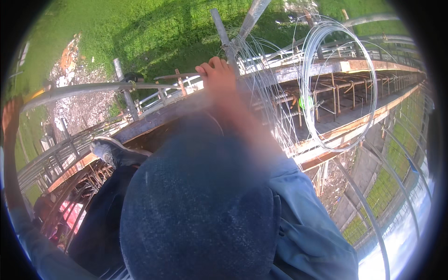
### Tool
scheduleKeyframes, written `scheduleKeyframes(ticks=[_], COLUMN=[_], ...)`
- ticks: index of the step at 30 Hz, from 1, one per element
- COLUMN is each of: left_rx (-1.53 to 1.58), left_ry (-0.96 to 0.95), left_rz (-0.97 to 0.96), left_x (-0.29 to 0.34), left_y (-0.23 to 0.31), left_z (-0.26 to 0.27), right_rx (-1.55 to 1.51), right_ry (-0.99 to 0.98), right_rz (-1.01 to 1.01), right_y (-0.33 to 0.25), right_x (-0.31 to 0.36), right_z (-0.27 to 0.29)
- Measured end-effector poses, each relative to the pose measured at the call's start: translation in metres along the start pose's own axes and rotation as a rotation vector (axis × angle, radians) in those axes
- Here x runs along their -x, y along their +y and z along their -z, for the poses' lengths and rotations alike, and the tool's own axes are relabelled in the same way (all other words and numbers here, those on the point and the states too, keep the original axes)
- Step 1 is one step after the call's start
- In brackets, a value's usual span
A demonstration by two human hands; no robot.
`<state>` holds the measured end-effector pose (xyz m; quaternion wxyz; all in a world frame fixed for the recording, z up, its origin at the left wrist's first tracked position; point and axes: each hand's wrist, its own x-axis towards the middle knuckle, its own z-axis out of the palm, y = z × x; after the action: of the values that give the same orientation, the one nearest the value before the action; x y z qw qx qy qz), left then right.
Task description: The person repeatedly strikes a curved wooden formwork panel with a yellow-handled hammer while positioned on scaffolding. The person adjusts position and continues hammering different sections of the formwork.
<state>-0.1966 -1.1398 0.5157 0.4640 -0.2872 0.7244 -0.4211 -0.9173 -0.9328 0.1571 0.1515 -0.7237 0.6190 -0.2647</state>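
My left hand point(11, 115), at the far left rim, is curled at the end of a long grey metal pole point(88, 88). A narrow yellow piece point(38, 94) shows beside it; its kind is unclear. My right hand point(217, 75) reaches forward over the far edge of a long timber beam point(280, 74), fingers bent and closed. What lies under them is hidden; a thin rusty rod point(168, 76) ends beside the fingertips. To the right of that arm stands a large coil of thin silvery wire point(311, 84), with looser strands point(266, 88) nearer the hand.
A dark blue rounded cloth shape point(200, 210) blocks the lower middle. My shoe point(109, 150) is by the beam at left. Rusty rebar point(336, 93) lies inside the timber formwork point(359, 123). Upright metal posts point(125, 88) stand along the far edge, with grass point(140, 32) far below.
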Motion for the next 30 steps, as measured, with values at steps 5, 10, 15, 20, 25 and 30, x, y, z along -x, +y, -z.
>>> scheduleKeyframes(ticks=[5,10,15,20,25,30], left_rx=[0.070,0.009,0.092,0.125,0.151,0.161], left_ry=[-0.117,0.027,-0.401,-0.418,-0.388,-0.309], left_rz=[0.158,0.148,0.104,0.104,0.125,0.127], left_x=[-0.011,-0.026,-0.035,-0.037,-0.034,-0.029], left_y=[0.036,0.033,0.030,0.028,0.026,0.028], left_z=[0.049,0.125,0.137,0.130,0.132,0.132], right_rx=[0.183,0.207,0.215,0.254,0.229,0.191], right_ry=[-0.125,-0.278,-0.371,-0.393,-0.391,-0.328], right_rz=[-0.103,-0.054,-0.084,-0.215,-0.250,-0.238], right_y=[0.015,0.017,0.018,0.010,0.002,0.002], right_x=[0.007,0.013,0.009,0.003,-0.001,-0.001], right_z=[0.017,0.015,0.014,0.024,0.031,0.024])
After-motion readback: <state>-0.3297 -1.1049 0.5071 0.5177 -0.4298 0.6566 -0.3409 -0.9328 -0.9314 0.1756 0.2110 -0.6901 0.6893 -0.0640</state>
